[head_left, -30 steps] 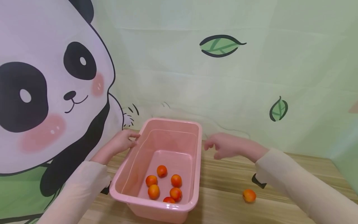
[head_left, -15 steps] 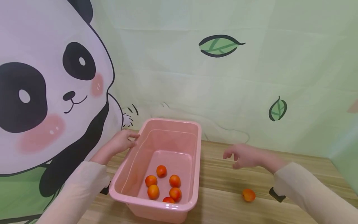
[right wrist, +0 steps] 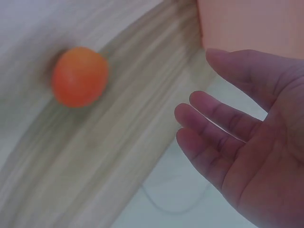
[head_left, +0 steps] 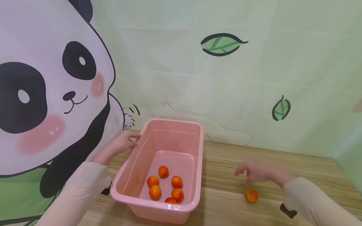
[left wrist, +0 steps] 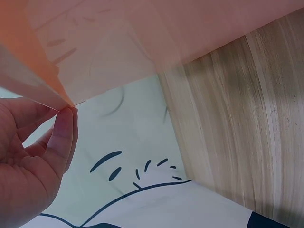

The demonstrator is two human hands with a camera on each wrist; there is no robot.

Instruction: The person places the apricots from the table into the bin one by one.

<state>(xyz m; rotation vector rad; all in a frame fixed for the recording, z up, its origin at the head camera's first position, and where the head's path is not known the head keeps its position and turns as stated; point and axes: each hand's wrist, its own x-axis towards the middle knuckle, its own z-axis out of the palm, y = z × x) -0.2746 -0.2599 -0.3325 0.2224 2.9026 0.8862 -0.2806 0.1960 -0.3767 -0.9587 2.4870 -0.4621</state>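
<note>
A pink plastic basin (head_left: 161,216) stands on the wooden table, with several small orange-red fruits (head_left: 155,192) lying on its bottom. At its left side my left hand (head_left: 123,142) pinches the rim; the left wrist view has the thumb and fingers (left wrist: 66,133) together at that edge. To the right of the basin, one more orange-red fruit (head_left: 251,195) lies alone on the table. My right hand (head_left: 257,172) hovers just behind that fruit, holding nothing. In the right wrist view its fingers (right wrist: 213,116) are spread from the thumb, apart from the fruit (right wrist: 80,77).
The wooden table (head_left: 220,207) runs back to a pale green cloth (head_left: 175,62) printed with leaves. A large printed panda (head_left: 56,103) fills the left side. Another stretch of green cloth (head_left: 353,163) borders the table's right edge.
My right hand has moved from beside the basin's right rim rightward and down toward the lone fruit. The left hand, the basin and the fruits have stayed in place.
</note>
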